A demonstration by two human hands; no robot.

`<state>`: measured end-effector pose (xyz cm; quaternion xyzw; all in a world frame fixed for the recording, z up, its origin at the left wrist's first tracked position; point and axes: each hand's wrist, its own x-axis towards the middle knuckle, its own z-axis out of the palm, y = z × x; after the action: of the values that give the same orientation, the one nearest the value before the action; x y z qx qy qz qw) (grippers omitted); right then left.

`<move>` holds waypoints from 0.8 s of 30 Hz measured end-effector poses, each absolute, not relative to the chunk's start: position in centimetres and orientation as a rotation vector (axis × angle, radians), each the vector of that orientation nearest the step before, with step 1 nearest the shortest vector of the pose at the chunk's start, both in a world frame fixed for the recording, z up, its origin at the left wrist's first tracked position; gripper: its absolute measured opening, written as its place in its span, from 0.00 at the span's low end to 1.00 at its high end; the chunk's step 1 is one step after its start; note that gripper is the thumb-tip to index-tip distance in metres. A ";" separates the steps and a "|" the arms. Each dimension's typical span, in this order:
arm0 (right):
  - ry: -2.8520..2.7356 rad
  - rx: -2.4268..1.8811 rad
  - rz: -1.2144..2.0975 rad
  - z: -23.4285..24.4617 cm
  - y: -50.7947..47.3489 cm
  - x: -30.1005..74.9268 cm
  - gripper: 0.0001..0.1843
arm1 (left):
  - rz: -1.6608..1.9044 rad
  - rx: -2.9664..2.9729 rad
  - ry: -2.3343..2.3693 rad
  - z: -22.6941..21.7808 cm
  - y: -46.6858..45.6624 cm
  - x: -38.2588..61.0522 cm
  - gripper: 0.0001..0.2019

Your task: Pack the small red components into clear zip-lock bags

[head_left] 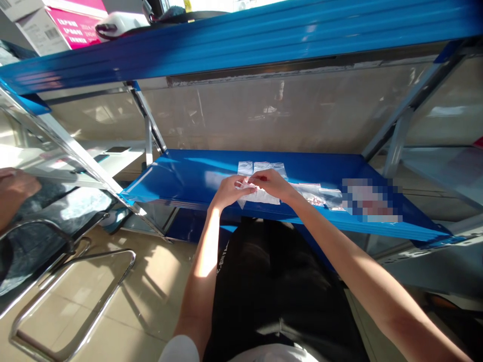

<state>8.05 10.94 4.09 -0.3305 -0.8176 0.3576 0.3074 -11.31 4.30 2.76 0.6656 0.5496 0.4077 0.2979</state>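
Above the blue shelf (181, 173), my left hand (229, 191) pinches a small clear plastic bag (244, 197) between thumb and fingers. My right hand (272, 184) meets it from the other side, its fingertips closed at the bag's upper edge. What lies inside this bag is too small to make out. Just behind my hands, flat clear bags (245, 167) rest on the shelf. To the right of my right hand lies a row of small bags (311, 193) with reddish-brown bits in them.
A blurred-out patch (373, 201) covers something at the shelf's right end. Overhead runs an upper blue shelf (241, 40) with pink-and-white boxes (71, 25). Metal posts (75, 146) frame the left side. Another person's hand (17, 193) and a chair frame (75, 301) are at left.
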 end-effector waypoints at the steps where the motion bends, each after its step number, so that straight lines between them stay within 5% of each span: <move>1: -2.133 -0.882 0.954 3.9 11.1 8.2 0.16 | 1.088 1.765 1.465 2.8 4.3 -11.3 0.26; 9: -2.238 -1.199 0.514 -0.2 12.2 8.3 0.07 | 1.090 1.710 1.528 2.4 4.6 -11.7 0.31; 24: -2.391 -1.142 0.423 -2.1 12.1 7.6 0.08 | 1.122 1.700 1.516 2.0 4.8 -12.1 0.31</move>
<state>7.65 12.07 -2.05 -0.4143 -0.8678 0.1536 0.2272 -12.12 4.84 2.00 0.6394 0.5703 0.4219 0.2966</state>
